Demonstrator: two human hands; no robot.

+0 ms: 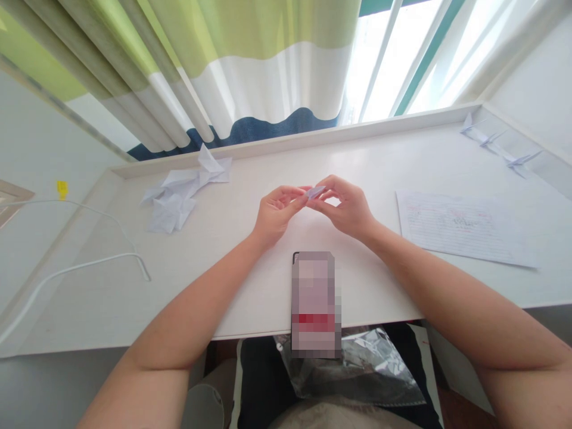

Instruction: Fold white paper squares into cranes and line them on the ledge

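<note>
Between my two hands, above the middle of the white desk, is a small folded piece of white paper [315, 192]. My left hand [279, 211] pinches its left end between thumb and fingers. From the other side, the fingertips and thumb of my right hand [344, 205] close on the same paper. Just below the hands lies a phone [315, 304] with a blurred-out screen, its lower end reaching the desk's front edge.
Several folded white papers [179, 193] are heaped at the back left. Folded paper cranes [513, 156] stand in a row at the far right, behind a written sheet [460, 226]. A white cable [89, 262] crosses the left side. Clear plastic wrap [370, 369] lies on my lap.
</note>
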